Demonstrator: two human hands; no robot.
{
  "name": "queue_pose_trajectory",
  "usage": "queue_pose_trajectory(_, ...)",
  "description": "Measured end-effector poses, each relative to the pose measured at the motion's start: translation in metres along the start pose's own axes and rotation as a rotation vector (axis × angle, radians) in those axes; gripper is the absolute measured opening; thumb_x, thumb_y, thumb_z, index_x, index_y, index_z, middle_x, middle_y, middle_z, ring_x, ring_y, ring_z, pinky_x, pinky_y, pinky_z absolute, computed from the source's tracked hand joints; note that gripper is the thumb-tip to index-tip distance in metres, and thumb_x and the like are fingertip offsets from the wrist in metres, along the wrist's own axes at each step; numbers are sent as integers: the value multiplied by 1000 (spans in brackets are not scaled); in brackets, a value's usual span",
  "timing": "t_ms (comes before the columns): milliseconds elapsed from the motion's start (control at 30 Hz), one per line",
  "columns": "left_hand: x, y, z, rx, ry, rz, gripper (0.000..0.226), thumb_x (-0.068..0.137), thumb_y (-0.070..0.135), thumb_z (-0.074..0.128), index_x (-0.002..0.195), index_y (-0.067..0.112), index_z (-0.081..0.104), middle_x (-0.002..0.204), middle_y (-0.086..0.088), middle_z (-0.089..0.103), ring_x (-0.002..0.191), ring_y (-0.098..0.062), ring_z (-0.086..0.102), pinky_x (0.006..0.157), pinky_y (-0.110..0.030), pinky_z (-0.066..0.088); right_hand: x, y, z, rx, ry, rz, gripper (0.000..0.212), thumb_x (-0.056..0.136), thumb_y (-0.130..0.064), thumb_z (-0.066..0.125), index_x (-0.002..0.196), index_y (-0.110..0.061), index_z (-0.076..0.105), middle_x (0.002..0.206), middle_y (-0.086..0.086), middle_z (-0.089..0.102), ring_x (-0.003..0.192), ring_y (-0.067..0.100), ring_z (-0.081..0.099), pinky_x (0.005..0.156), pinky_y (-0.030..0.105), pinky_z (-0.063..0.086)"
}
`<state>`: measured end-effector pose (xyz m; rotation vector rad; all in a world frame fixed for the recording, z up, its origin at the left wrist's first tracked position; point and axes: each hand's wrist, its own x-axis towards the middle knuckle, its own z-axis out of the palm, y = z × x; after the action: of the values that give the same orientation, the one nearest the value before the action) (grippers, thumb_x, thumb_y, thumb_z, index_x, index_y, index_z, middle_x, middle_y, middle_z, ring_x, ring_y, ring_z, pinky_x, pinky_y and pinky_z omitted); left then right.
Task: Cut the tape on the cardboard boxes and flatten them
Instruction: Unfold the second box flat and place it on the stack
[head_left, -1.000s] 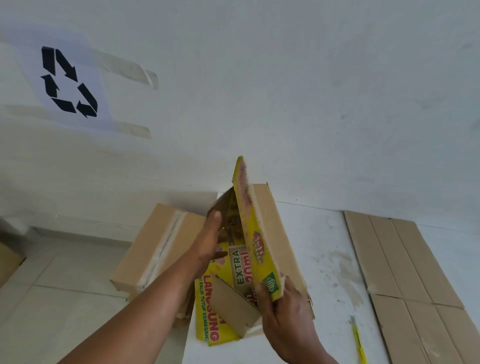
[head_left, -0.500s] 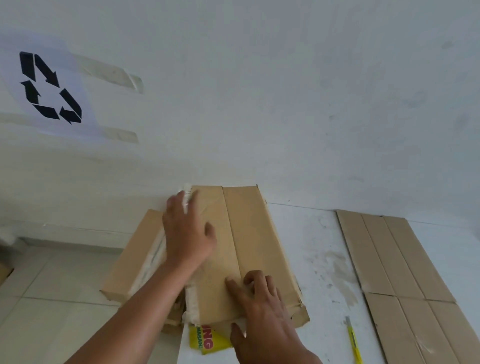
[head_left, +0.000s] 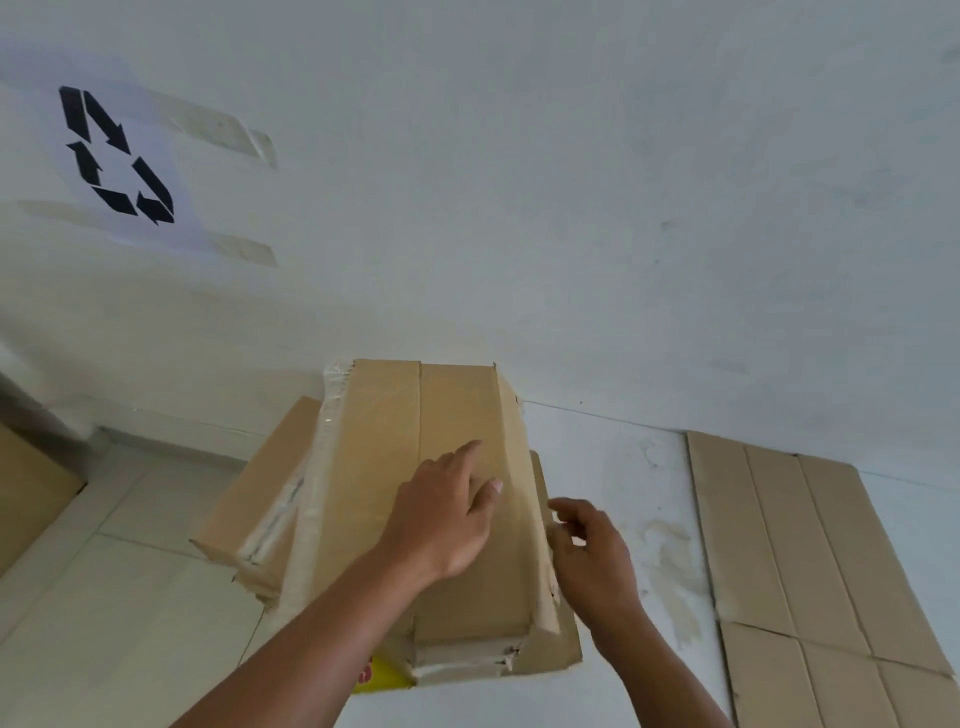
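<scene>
Resting flat with straight fingers, the left hand (head_left: 441, 514) lies on top of the brown cardboard box (head_left: 384, 467). The box sits collapsed at the left end of the white table (head_left: 623, 467) against the wall, with whitish tape (head_left: 317, 467) along its left edge and a yellow printed sheet (head_left: 379, 675) peeking out under its near corner. The right hand (head_left: 592, 551) is at the box's right edge with fingers loosely bent, though whether they pinch the cardboard cannot be told; a second taped box (head_left: 249, 519) lies just left, and a flattened cardboard sheet (head_left: 805, 545) lies well apart at right.
</scene>
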<state>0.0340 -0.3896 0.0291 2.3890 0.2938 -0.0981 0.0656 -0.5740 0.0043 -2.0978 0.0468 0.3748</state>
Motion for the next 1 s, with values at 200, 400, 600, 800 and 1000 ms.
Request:
queue_pose_trajectory(200,-6,31,8,117,-32,-100,75,91,77,31,154,38,24,151,1,40,140,-21,36,114,-41,35,42,27,-18,252,-323,359,33,101,-39,49,111,-9,62,94,7,59,78,21,57,67,35,50)
queue_pose_trajectory(400,-22,50,13,-4,-197,-93,114,53,104,41,150,47,23,158,6,23,145,-29,27,118,-54,29,37,-43,-94,482,-540,-56,42,104,-39,42,116,-8,67,105,18,69,93,30,68,75,40,56)
queue_pose_trajectory(600,-42,37,24,-409,15,-105,62,77,71,66,132,51,45,124,22,62,123,-9,56,113,-49,39,35,-62,-49,380,-571,-205,33,105,-26,43,109,-14,74,104,10,73,103,26,67,90,37,54)
queue_pose_trajectory(800,-49,28,28,-450,54,-125,51,83,50,59,133,46,55,124,22,66,126,-9,55,113,-48,39,53,-12,-12,115,-665,-151,50,102,-53,36,125,-20,65,115,-7,70,110,10,62,103,34,46)
queue_pose_trajectory(1000,-48,30,36,-405,91,-98,56,84,45,56,135,64,41,135,27,51,137,-10,43,120,-52,28,68,-23,-31,-88,-796,-158,51,101,-60,25,141,-34,44,78,11,68,61,23,68,62,37,58)
